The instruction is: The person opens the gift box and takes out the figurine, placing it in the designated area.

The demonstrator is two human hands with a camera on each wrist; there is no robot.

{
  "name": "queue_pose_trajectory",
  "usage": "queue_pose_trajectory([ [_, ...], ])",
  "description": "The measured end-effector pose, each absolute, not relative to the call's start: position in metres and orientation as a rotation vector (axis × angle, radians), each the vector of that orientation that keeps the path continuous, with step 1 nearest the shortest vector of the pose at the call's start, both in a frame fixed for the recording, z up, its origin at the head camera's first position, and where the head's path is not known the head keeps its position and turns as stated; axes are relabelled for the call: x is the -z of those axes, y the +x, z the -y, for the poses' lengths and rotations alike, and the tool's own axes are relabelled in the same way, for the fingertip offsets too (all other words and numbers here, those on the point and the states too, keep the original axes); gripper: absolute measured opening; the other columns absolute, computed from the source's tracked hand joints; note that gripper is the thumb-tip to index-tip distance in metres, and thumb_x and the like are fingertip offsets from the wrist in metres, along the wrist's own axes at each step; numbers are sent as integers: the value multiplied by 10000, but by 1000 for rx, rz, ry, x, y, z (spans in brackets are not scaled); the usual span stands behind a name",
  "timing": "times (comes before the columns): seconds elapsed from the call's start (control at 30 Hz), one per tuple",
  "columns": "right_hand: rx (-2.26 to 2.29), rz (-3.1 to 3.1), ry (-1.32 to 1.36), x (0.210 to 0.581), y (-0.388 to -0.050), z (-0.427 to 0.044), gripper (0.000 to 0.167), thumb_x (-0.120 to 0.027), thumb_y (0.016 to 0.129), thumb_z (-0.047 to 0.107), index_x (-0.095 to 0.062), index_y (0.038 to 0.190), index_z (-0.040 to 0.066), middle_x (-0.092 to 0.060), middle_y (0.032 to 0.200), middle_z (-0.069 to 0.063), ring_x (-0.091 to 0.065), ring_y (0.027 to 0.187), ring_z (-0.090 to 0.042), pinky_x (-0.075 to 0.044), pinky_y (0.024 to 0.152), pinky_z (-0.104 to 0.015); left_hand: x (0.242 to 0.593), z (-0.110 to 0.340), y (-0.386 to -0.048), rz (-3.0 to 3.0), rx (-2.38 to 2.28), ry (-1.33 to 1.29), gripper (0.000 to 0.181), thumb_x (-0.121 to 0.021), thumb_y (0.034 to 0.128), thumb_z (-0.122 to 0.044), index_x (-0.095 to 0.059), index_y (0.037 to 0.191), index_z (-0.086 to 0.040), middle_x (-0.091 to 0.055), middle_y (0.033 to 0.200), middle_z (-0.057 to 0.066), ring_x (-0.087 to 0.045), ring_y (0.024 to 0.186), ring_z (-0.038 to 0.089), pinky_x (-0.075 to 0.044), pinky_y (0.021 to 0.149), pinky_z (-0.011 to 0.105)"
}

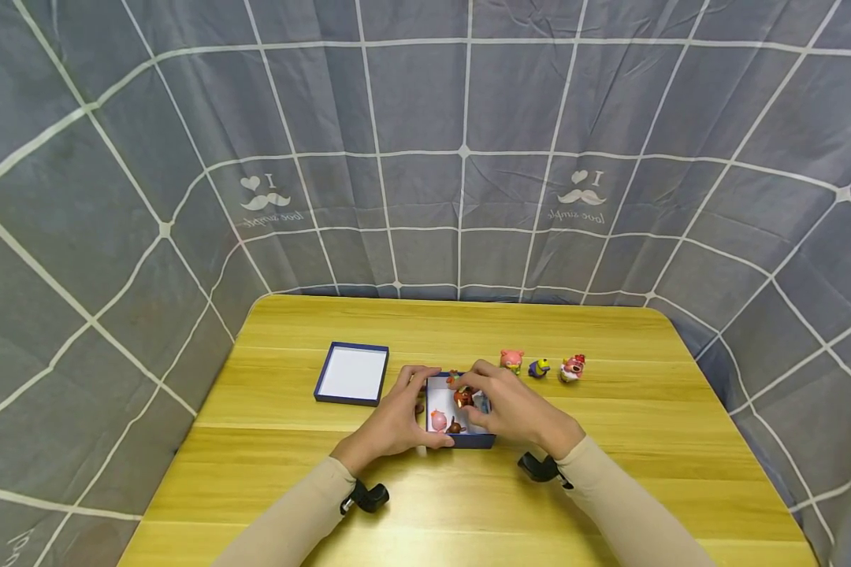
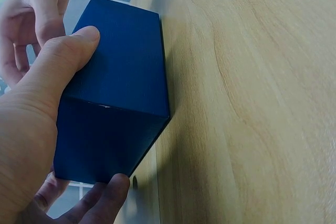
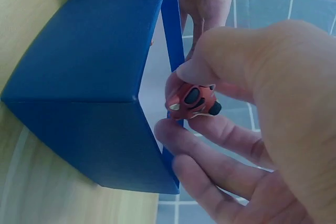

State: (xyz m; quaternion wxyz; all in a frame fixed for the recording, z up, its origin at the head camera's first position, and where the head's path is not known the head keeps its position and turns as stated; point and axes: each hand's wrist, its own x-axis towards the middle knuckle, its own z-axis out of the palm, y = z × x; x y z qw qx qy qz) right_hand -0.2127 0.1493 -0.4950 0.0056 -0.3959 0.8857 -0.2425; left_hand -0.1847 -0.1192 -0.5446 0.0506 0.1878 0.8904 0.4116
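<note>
A deep blue box [image 1: 473, 442] with a white inside stands on the table, its top uncovered. My left hand [image 1: 397, 417] grips it from the left, thumb on the near wall and fingers round to the far side; the left wrist view shows the thumb on the box wall [image 2: 121, 61]. Over the box opening, my right hand [image 1: 518, 405] pinches a reddish-brown toy figurine [image 3: 193, 100] with dark patches between thumb and fingers. Inside the box lie a pink figurine [image 1: 438, 420] and a small brown one [image 1: 455, 427]. My right hand hides part of the box's contents.
A shallow blue lid [image 1: 354, 373], white side up, lies left of the box. Right of the box stand a pink figurine [image 1: 512, 360], a purple-and-yellow one [image 1: 539, 368] and a red-and-white one [image 1: 572, 368]. A grey checked curtain [image 1: 425, 189] surrounds the wooden table [image 1: 652, 441].
</note>
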Motion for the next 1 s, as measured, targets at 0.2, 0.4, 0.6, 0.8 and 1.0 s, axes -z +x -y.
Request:
queue_pose_trajectory([
  [0.2, 855, -2738, -1247, 495, -211, -151, 327, -853, 1045, 104, -847, 1372, 103, -718, 1219, -60, -726, 951, -228, -608, 818, -255, 545, 118, -185, -2708, -1255, 565, 1218, -1095, 805, -497, -443, 1780, -166, -461, 1710, 101, -639, 1311, 241, -602, 1112, 444],
  [0.4, 933, -2709, -1210, 498, -210, -154, 299, -839, 1045, 79, -853, 1343, 98, -699, 1233, -52, -773, 1004, -178, -684, 866, -307, 545, 119, -185, -2710, -1262, 568, 1220, -1097, 798, -503, -450, 1776, -167, -464, 1712, 105, -642, 1352, 259, -602, 1137, 466],
  [0.6, 969, -2705, -1127, 494, -207, -156, 289, -830, 1051, 69, -838, 1339, 89, -677, 1301, -54, -760, 1025, -145, -709, 890, -380, 548, 119, -185, -2710, -1265, 569, 1218, -1094, 799, -520, -453, 1776, -178, -455, 1729, 109, -633, 1438, 300, -583, 1203, 530],
  [0.8, 1027, -2682, -1060, 494, -204, -158, 310, -818, 1050, 47, -817, 1360, 67, -650, 1347, -52, -739, 1094, -145, -699, 914, -277, 549, 120, -185, -2709, -1264, 572, 1220, -1091, 800, -526, -452, 1778, -177, -453, 1733, 112, -632, 1456, 311, -584, 1199, 535],
  [1.0, 1070, -2692, -1026, 496, -202, -162, 345, -804, 1028, 56, -815, 1372, 86, -646, 1327, -25, -713, 1106, -129, -691, 953, -278, 548, 120, -184, -2711, -1263, 571, 1220, -1089, 801, -526, -451, 1780, -179, -453, 1737, 124, -629, 1466, 327, -579, 1215, 553],
])
